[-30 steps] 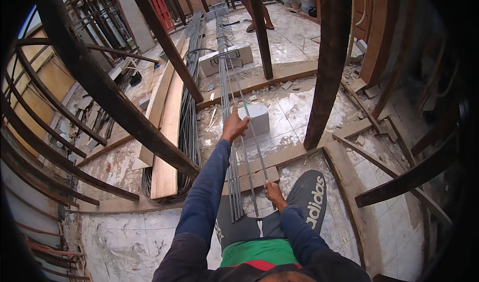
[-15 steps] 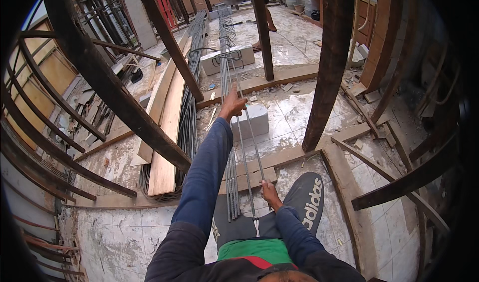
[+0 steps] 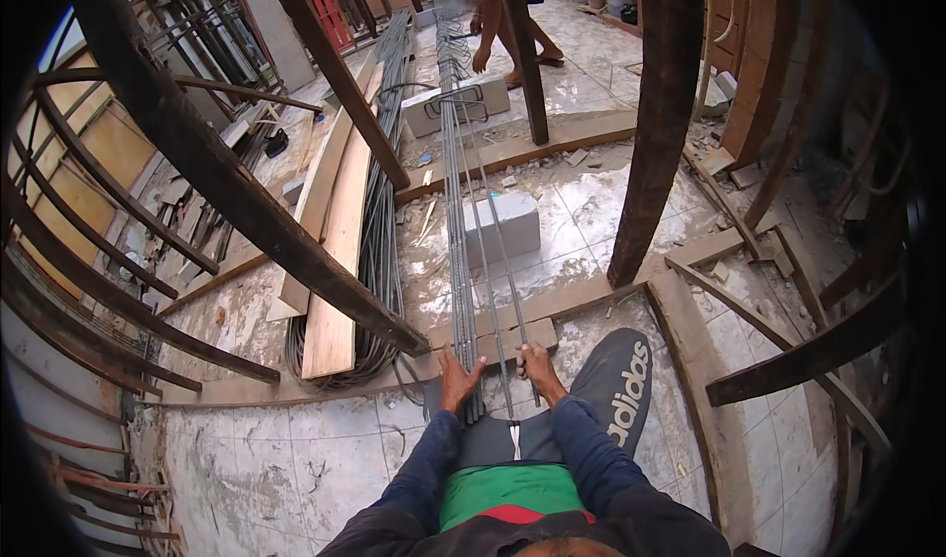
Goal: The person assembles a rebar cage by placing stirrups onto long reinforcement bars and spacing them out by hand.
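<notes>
Long steel reinforcing bars (image 3: 460, 271) run away from me in a narrow bundle, their near ends between my legs. Beside those near ends is my left hand (image 3: 457, 384), open, its thumb apart from the fingers; whether it touches the bars I cannot tell. My right hand (image 3: 537, 368) is closed round a single steel bar (image 3: 514, 296) lying apart to the right of the bundle. Another bar (image 3: 490, 296) runs between the two hands. Under the bars farther off are a pale block (image 3: 503, 230) and a second block (image 3: 424, 114), with bent steel stirrups (image 3: 455, 104) around the bars there.
Dark wooden posts (image 3: 650, 133) and a slanting beam (image 3: 246, 193) stand around me. Wooden planks (image 3: 335, 311) and more steel rods (image 3: 379, 202) lie at left. Low timber framing (image 3: 690, 399) crosses the tiled floor. Beyond the bars, another person (image 3: 503, 25) leans forward.
My left hand has come back from far along the bars to their near ends and opened. My right hand stays on its bar. The other person has moved farther into view, an arm lowered.
</notes>
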The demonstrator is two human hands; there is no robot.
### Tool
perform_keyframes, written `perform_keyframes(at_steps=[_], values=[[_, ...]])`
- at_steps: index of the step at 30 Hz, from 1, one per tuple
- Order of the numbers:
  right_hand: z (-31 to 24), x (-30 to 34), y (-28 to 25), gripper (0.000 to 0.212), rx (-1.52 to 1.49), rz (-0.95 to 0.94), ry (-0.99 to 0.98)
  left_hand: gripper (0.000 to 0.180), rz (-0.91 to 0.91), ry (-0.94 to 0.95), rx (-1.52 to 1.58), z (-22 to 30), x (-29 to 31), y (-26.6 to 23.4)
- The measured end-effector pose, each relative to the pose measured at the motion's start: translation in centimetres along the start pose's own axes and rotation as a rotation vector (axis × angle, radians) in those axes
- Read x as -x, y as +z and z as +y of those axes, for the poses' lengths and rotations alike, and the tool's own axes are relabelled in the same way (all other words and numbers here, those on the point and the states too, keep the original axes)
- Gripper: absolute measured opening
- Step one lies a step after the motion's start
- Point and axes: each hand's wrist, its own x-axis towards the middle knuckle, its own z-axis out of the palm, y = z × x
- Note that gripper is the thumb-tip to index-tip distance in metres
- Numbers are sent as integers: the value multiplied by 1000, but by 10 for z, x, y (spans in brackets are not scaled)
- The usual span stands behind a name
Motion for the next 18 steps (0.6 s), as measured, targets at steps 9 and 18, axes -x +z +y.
perform_keyframes(at_steps=[9, 18], values=[[-11, 4, 6, 27, -233, -54, 152, 87, -110, -87, 170, -3, 23, 0], [-13, 4, 11, 29, -164, -4, 130, 48, -788, -670, 1217, -25, 12, -22]])
